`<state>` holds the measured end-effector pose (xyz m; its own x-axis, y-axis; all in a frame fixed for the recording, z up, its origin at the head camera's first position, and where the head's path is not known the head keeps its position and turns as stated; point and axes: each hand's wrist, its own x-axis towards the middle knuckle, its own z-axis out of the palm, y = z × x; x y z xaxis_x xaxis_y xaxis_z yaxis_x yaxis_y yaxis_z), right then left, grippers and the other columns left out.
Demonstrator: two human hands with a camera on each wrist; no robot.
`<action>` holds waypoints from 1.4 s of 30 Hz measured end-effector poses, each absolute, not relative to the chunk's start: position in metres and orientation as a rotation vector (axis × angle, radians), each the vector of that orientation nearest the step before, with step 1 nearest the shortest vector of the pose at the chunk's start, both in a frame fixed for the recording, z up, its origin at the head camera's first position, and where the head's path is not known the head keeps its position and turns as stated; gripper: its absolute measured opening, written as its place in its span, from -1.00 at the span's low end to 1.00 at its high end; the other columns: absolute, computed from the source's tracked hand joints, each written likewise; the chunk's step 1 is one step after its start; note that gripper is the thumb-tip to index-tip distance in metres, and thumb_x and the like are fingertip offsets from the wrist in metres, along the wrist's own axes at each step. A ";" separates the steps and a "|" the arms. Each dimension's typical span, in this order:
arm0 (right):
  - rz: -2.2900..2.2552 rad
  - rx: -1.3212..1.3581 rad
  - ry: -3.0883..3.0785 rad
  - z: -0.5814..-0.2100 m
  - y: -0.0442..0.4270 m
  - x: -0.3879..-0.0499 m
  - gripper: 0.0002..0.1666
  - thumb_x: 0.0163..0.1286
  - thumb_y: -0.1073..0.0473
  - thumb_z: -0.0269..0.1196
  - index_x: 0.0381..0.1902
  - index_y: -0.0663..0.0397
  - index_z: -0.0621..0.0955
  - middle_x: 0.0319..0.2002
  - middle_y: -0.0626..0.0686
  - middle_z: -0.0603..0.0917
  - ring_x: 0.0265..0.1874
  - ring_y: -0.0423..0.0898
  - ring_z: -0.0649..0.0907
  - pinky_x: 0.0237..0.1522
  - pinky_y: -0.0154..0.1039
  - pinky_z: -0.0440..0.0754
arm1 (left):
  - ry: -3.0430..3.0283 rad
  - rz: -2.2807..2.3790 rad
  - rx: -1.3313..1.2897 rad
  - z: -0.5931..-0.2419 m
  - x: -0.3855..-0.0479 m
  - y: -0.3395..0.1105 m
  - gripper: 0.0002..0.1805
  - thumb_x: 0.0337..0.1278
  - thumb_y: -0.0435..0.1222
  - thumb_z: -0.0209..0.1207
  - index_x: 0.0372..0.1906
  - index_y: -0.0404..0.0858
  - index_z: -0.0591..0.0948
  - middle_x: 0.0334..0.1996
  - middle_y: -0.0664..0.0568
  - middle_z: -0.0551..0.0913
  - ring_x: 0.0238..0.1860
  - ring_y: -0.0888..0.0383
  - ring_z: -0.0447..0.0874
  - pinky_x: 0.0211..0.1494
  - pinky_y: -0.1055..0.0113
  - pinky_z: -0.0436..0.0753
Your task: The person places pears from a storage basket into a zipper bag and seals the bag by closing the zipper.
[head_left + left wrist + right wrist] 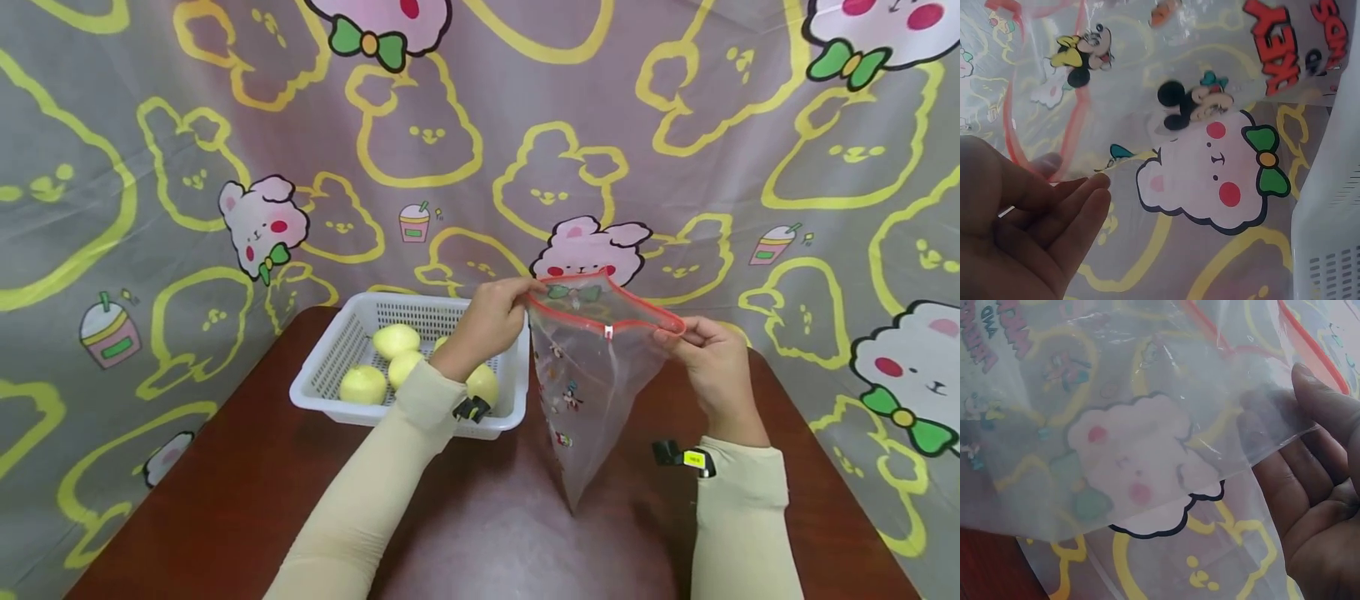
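1. The left hand [487, 323] pinches one end of the red-rimmed zip bag's [588, 379] mouth, near the white plastic basket [330, 407].
2. The right hand [716, 375] pinches the opposite end.
3. The bag hangs between and below both grips, mouth spread.

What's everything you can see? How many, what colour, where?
Flat shiny table: one, brown, bottom of view
Cartoon backdrop: sheet count unclear, mostly grey, around table
Slotted rectangular plastic basket: one, white, table's left side
Round fruits: at least five, pale yellow, in basket
Thin plastic bag: one, clear with red rim, right of basket
Bag slider: one, white, on rim
Small devices: two, black, one per wrist
Long sleeves: two, cream, both arms
Left hand: one, bare, pinching the bag's left edge
Right hand: one, bare, pinching its right edge
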<state>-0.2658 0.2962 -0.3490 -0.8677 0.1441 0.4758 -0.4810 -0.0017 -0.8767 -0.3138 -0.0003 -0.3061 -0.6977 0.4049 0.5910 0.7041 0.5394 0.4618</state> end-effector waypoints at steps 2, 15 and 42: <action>1.929 0.354 -1.847 -0.349 0.297 -0.266 -0.84 0.13 0.39 0.43 -0.33 0.36 0.69 -0.42 0.00 0.76 -0.37 -0.19 0.75 -0.24 -0.39 0.64 | -2.348 -0.988 -0.918 -0.305 -0.314 0.001 -0.60 0.35 -0.49 -0.10 0.06 -0.17 0.67 -0.02 0.05 0.67 -0.17 0.21 0.59 -0.15 0.38 0.49; 1.948 0.375 -1.829 -0.353 0.298 -0.269 -0.80 0.14 0.42 0.41 -0.24 0.36 0.69 -0.38 0.00 0.77 -0.37 -0.18 0.75 -0.26 -0.35 0.65 | -2.289 -1.040 -0.971 -0.302 -0.314 -0.001 -0.54 0.28 -0.55 -0.10 0.12 -0.17 0.64 -0.14 0.02 0.70 -0.31 0.19 0.58 -0.34 0.38 0.45; 2.164 0.383 -1.868 -0.345 0.305 -0.268 -0.84 0.25 0.44 0.32 -0.20 0.34 0.73 -0.34 0.09 0.76 -0.33 -0.06 0.76 -0.26 -0.21 0.66 | -2.302 -1.128 -0.949 -0.305 -0.314 -0.010 -0.68 0.39 -0.43 -0.01 0.10 -0.23 0.64 -0.16 0.02 0.71 -0.50 0.24 0.47 -0.50 0.37 0.42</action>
